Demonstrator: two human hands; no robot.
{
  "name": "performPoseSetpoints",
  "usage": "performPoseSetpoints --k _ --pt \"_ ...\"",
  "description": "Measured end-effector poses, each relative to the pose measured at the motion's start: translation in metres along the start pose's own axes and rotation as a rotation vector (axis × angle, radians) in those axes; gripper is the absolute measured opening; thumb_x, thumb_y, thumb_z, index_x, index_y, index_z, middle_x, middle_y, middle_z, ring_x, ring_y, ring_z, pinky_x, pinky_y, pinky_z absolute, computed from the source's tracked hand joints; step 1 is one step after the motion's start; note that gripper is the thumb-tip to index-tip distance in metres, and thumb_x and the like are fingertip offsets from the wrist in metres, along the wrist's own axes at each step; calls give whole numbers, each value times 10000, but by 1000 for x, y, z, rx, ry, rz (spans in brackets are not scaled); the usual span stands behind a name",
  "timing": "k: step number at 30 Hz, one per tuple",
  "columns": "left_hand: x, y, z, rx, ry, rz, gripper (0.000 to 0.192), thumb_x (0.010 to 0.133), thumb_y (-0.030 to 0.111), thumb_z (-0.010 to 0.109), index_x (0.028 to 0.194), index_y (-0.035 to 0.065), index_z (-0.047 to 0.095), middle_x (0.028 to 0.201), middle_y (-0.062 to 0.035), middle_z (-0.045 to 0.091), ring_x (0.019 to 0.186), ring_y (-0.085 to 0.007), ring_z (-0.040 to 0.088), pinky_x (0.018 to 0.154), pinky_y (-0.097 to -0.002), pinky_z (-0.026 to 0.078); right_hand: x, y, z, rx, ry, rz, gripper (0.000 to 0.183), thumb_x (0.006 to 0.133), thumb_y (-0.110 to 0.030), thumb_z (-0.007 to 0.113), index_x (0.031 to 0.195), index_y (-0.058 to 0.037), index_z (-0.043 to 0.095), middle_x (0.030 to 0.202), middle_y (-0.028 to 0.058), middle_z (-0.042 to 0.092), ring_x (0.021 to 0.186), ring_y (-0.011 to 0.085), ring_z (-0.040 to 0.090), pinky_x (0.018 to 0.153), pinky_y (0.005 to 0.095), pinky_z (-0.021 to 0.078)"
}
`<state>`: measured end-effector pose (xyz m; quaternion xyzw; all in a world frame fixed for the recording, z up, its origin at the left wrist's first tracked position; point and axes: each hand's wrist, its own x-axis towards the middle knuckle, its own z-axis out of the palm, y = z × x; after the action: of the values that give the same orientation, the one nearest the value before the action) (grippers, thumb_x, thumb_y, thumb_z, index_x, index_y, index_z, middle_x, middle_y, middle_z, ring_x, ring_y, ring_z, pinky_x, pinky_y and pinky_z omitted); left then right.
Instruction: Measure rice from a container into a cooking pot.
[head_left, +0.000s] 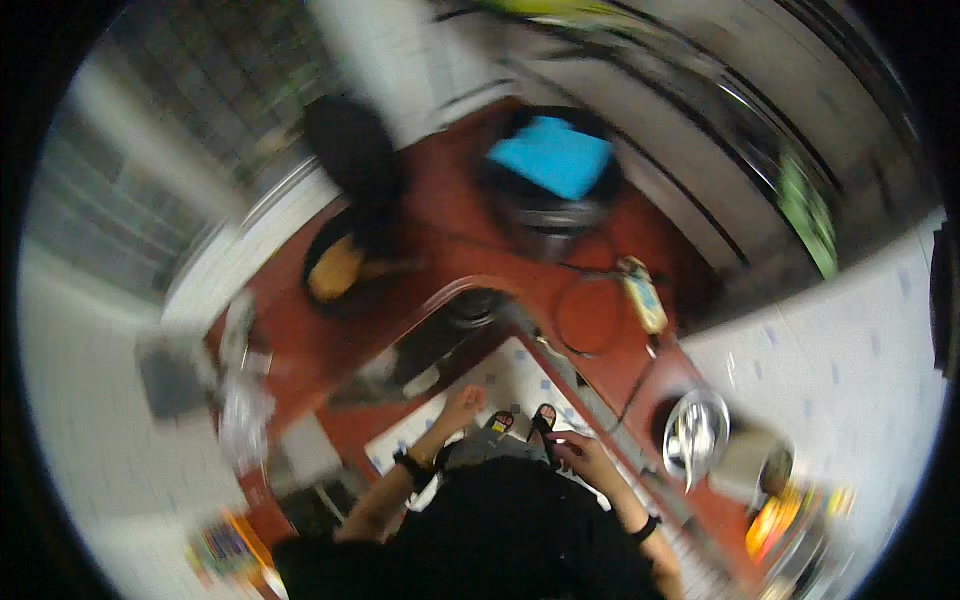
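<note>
My left hand (465, 407) hangs in front of my body over the tiled floor (517, 364), beside the counter edge. Nothing shows in it, but blur hides how its fingers are set. A dark, narrow object (546, 441) is in my right hand (583, 457); its exact kind is too blurred to tell. Below my hands, my sandalled feet (546, 415) stand on the floor. The corner of a red countertop (480, 259) lies before me.
A light blue cloth (555, 156) tops a round black appliance (551, 214) in the corner. Left stands a dark pan (315, 289) holding something tan. A corded power strip (643, 296), a metal bowl (697, 431) with utensils, and a plastic bag (246, 416) are also on the counter.
</note>
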<state>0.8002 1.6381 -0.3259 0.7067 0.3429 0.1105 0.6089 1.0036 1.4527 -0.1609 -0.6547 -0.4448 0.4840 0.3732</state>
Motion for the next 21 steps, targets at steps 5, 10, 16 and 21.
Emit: performPoseSetpoints --k 5,10,16,21 --pt "-5 -3 25 338 -670 29 366 865 212 578 1173 38 485 1011 -139 617 941 -248 601 774 -329 471 3 102 87 193 45 -59 298 888 -165 498 1164 -58 524 1002 217 603 823 337 599 762 386 462" --pt "-4 -9 44 461 -1048 41 342 897 248 520 1157 27 502 1023 -175 608 956 -288 587 795 -345 457 -67 33 70 -83 268 113 322 898 -237 489 1152 -41 524 939 226 616 823 358 601 730 414 463" --pt "-1 35 96 674 -1266 86 338 918 274 476 1134 18 517 1025 -195 601 954 -306 581 802 -354 449 -145 30 99 70 665 292 327 844 -217 549 1128 -56 551 921 228 612 872 384 584 752 436 456" --pt "-4 29 166 741 -1477 98 373 936 323 412 1100 11 534 1012 -199 598 942 -333 574 803 -366 441 -197 61 125 92 813 275 358 888 -231 507 1194 -45 494 926 229 617 855 399 585 754 433 453"
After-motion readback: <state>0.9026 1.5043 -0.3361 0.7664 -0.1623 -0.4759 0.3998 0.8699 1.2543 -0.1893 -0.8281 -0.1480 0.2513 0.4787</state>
